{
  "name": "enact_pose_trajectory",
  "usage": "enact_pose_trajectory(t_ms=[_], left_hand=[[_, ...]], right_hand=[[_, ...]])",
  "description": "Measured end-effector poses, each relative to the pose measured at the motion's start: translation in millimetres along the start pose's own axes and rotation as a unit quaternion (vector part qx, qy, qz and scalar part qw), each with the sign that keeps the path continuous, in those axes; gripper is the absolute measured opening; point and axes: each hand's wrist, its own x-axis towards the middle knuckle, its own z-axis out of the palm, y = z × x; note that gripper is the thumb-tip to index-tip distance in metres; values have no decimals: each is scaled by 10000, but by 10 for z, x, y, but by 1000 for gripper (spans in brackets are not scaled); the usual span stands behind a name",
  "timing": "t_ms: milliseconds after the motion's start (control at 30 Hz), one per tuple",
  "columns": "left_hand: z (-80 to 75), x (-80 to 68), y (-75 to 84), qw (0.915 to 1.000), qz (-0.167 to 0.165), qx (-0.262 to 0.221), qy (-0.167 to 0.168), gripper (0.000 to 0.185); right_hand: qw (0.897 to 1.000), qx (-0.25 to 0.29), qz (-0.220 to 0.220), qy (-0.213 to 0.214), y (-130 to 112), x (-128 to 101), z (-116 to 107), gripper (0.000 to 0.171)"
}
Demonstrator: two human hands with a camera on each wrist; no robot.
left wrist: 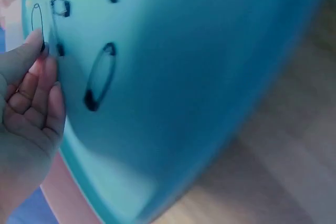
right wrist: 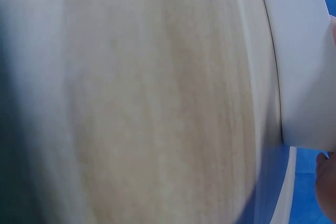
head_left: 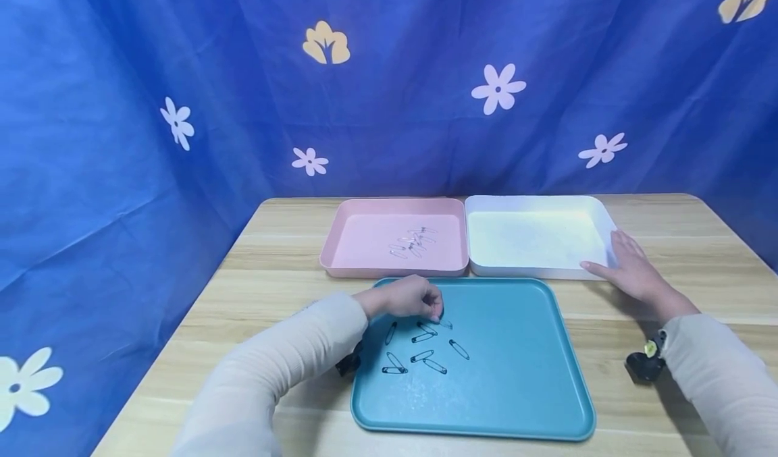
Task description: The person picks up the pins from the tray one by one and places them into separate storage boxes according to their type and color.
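Blue cloth printed with pale flowers hangs behind the wooden bench (head_left: 668, 254), which carries three trays. From my remote station I record the following

My left hand (head_left: 406, 298) sits over the far left part of the teal tray (head_left: 516, 376), fingers curled down and, as the left wrist view shows, thumb and fingertips (left wrist: 41, 51) closing on one black safety pin (left wrist: 38, 22) at its end. Whether the pin is off the tray surface yet I cannot tell. Just below and to the right of that hand lie the remaining black safety pins (head_left: 422, 356), scattered singly and apart from each other, all closed as far as I can judge

My right hand (head_left: 629, 271) rests flat, fingers straight and slightly spread, against the near right corner of the white tray (head_left: 535, 204); it holds nothing. Beyond the left hand, the pink tray (head_left: 340, 241) touches the white one and contains a small cluster of silver safety pins (head_left: 413, 241)

Handling assessment: the pins look very light, thin, stiff wire, lying flat on a smooth tray, so they are likely to slide rather than lift. I judge a fingertip pinch across the two wire legs near the clasp head the surest hold; a pin that springs open could prick
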Motion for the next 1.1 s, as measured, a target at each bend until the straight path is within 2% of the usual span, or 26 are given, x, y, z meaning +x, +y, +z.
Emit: enact_pose_trajectory(t_ms=[133,267,400,500,700,867,1100], left_hand=[[-99,26,44,9999,113,-43,104,7],[-241,85,115,9990,208,-123,373,4],[-373,209,179,9959,368,-50,820,2],[-431,332,210,9934,482,-40,1036,4],[-443,565,246,9928,396,-313,1085,5],[-457,741,268,9896,281,-194,1401,5],[-409,993,300,9832,57,-849,1614,4]], right_hand=[[10000,-33,-2,-13,-8,-4,-2,96],[10000,-17,-32,-43,-29,0,0,95],[9999,-117,-35,-78,-41,1,5,92],[9995,-295,-87,-59,-36,3,8,90],[9985,-507,-210,-32,-28,11,30,89],[9985,-509,-166,-71,-37,4,32,89],[9985,-534,-107,-37,-34,-24,19,90]])
